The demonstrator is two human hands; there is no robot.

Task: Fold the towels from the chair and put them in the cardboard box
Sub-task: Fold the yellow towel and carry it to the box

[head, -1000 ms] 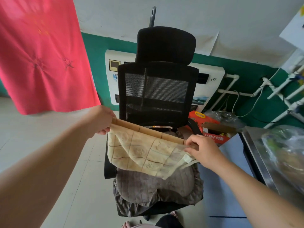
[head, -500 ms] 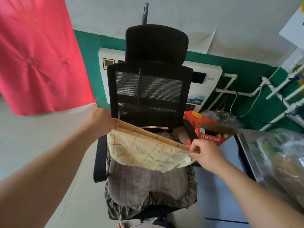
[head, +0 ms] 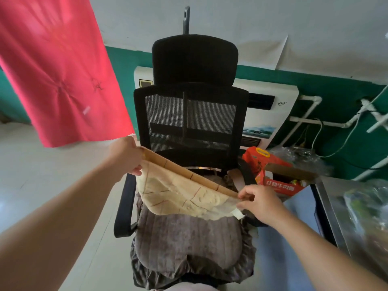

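A beige towel [head: 180,194] with a brown grid pattern and a tan border hangs folded over the seat of a black mesh office chair [head: 189,118]. My left hand [head: 126,156] grips its upper left corner. At the lower right corner, my right hand [head: 260,200] pinches the towel edge. The towel sags between them just above the grey seat cushion [head: 184,244]. An open red and brown cardboard box [head: 281,175] stands right of the chair, behind my right hand. More cloth lies crumpled at the back of the seat [head: 231,179].
A red cloth [head: 56,68] hangs at the upper left. A white heater unit [head: 264,106] stands against the green wall behind the chair. White pipes and cables [head: 336,122] run at the right. A metal table [head: 336,206] with plastic bags sits at the right edge.
The towel has been lowered closer to the seat and hangs shorter and more folded. My right hand moved down and right; the camera view shifted slightly.
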